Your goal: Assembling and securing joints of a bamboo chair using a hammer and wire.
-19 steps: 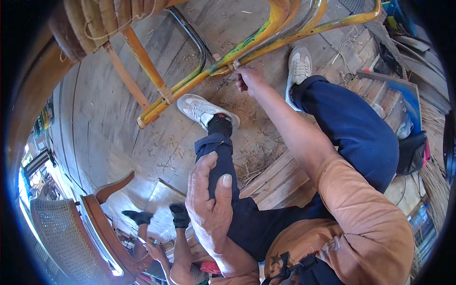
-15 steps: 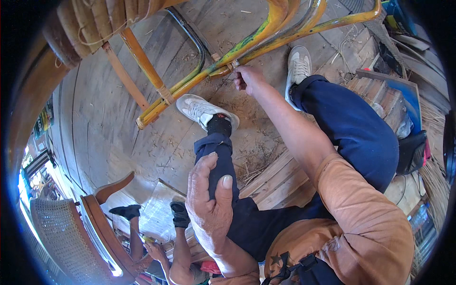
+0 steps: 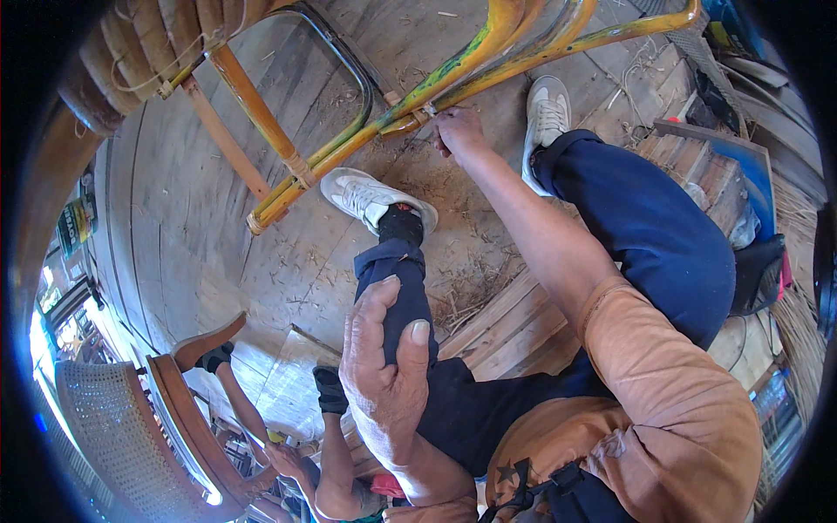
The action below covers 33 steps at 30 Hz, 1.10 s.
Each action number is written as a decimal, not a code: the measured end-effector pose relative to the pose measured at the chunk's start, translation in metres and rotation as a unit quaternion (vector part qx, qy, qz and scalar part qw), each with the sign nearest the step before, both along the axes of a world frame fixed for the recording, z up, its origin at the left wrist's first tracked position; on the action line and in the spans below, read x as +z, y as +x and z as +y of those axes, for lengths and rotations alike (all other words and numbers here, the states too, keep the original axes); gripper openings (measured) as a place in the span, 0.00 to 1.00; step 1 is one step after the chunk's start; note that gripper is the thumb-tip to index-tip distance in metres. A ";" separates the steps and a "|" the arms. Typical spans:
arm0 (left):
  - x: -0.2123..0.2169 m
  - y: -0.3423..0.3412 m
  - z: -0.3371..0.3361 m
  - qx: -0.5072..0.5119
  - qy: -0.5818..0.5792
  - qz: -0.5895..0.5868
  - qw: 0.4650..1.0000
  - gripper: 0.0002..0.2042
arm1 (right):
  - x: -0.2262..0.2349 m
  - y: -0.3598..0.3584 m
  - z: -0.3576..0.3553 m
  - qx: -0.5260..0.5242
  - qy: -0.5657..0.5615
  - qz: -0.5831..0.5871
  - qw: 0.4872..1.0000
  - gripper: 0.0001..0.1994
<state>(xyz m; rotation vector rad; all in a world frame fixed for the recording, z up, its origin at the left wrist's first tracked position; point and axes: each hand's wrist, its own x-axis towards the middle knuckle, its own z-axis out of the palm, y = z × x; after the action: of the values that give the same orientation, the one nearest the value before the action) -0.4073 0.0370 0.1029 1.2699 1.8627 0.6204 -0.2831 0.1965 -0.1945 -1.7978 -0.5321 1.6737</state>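
A yellow-brown rattan chair frame (image 3: pixel 349 144) with green and dark streaks lies across the top of the view. My right hand (image 3: pixel 458 132) reaches out to it, fingers curled closed against a pale wrapped joint (image 3: pixel 425 113) where the poles meet. What the fingertips pinch there is too small and hidden to make out. My left hand (image 3: pixel 384 375) is raised above my left leg with its fingers stretched and thumb apart, holding nothing. Rattan strips bind the crosspiece joint (image 3: pixel 301 170) near the frame's lower end.
A chair with a woven cane panel (image 3: pixel 122 436) stands at lower left, beside another person's legs (image 3: pixel 331 462). My white shoes (image 3: pixel 357 196) rest on the wooden floor (image 3: pixel 200 261), among scattered fibre scraps. Wood planks and a blue-sided board (image 3: pixel 758 187) lie at right.
My right hand has risen slightly and stays at the same joint. The frame has shifted a little in view. The other person's foot and arm at lower left have moved; my left hand hardly differs.
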 end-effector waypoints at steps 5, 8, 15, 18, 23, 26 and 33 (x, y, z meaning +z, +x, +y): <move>0.002 0.000 0.001 -0.004 -0.005 0.011 1.000 0.16 | 0.001 -0.003 -0.006 -0.014 0.019 0.021 0.999 0.08; 0.002 -0.001 0.001 -0.014 -0.005 0.017 1.000 0.16 | 0.003 -0.001 -0.011 -0.010 0.051 0.006 0.999 0.07; 0.002 0.001 0.000 -0.010 0.002 0.016 1.000 0.16 | 0.001 0.005 -0.025 0.037 0.103 -0.042 0.993 0.08; 0.003 0.003 0.001 -0.011 -0.003 0.020 1.000 0.16 | -0.004 0.005 -0.039 0.000 0.082 -0.010 0.997 0.08; 0.005 0.000 0.000 -0.031 -0.013 0.024 0.999 0.18 | -0.006 0.003 -0.047 -0.064 0.023 0.063 0.996 0.09; 0.006 0.000 0.001 -0.037 -0.016 0.019 0.999 0.18 | -0.011 0.006 -0.042 -0.086 0.023 0.086 0.992 0.09; 0.006 -0.003 0.000 -0.037 -0.017 0.016 0.999 0.17 | -0.008 0.000 -0.033 -0.104 0.001 0.123 0.987 0.08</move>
<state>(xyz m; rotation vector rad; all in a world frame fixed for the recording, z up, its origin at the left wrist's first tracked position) -0.4101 0.0375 0.1091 1.3266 1.8352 0.5289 -0.2830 0.1632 -0.2021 -1.5553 -0.2290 1.7143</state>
